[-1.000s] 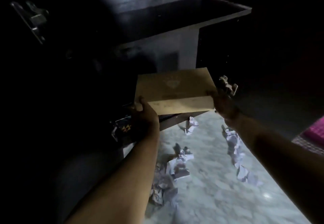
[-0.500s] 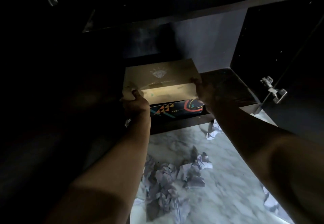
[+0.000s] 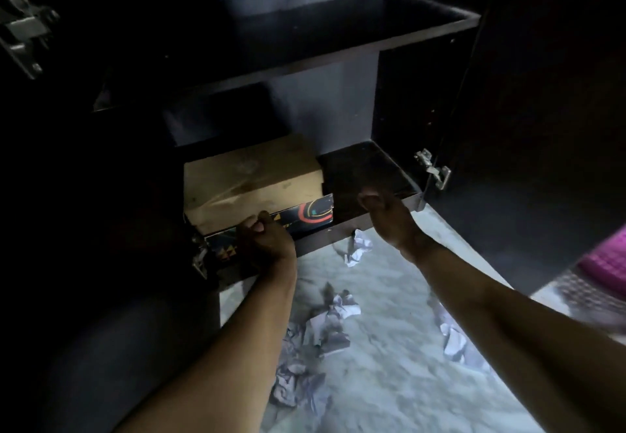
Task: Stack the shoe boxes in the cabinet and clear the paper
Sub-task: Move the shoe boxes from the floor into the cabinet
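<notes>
A tan shoe box (image 3: 250, 178) lies on top of a black patterned shoe box (image 3: 311, 212) at the left of the dark cabinet's bottom shelf (image 3: 366, 168). My left hand (image 3: 266, 239) is curled into a fist against the front of the patterned box and holds nothing. My right hand (image 3: 386, 212) hovers at the shelf's front edge, right of the boxes, fingers loosely bent and empty. Crumpled white paper lies on the pale floor: one piece (image 3: 357, 251) just below the shelf, a larger heap (image 3: 318, 331) between my arms, another piece (image 3: 452, 341) under my right forearm.
An upper shelf (image 3: 338, 32) spans the cabinet above the boxes. The right door (image 3: 542, 127) stands open, with a metal hinge (image 3: 433, 168) near my right hand. Another hinge (image 3: 23, 32) shows at far left. A pink object (image 3: 606, 259) sits at the right edge.
The tan box went from my hands onto the patterned box and slid deeper into the shelf. Both hands have let go; the right one has pulled back to the right.
</notes>
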{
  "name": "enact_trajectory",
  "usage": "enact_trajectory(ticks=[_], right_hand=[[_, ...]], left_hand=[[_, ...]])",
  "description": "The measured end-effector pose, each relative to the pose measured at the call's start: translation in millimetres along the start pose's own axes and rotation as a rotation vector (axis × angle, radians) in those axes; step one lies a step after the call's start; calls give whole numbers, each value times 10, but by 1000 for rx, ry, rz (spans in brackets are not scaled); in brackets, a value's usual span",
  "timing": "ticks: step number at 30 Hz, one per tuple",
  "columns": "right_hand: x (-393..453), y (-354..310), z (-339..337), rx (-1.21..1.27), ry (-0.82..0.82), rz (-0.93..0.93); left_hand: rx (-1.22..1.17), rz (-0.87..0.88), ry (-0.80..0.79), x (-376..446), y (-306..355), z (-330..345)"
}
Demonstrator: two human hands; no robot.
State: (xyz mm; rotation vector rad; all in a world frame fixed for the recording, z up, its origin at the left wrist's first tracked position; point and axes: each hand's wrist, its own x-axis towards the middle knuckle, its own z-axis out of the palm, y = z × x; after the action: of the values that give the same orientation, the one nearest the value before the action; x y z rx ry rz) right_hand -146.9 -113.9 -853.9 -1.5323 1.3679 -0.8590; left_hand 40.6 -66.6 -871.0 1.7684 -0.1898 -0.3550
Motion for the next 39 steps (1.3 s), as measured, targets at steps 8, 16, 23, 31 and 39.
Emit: enact_trajectory(ticks=[8,16,23,31,39], right_hand=[[-1217,513,-1274,-83,195,166],[-3003,1323,-2243,-42,560,347],[-4739,1943,-2771,-57,978,620],[-6384,2609,-3024,-188,1434,1024],[-7018,3118,-2950,162,1453,1204]], left_hand=[[169,177,-746,-1509,-100,176],[384,259,-1247,-3342,-559,-64],[526,182,-1664,-4822,-1209,-562],[807,142,-2023,-5712,-2069,-1094],[888,154,-2183,-5830,-2407,-1191]])
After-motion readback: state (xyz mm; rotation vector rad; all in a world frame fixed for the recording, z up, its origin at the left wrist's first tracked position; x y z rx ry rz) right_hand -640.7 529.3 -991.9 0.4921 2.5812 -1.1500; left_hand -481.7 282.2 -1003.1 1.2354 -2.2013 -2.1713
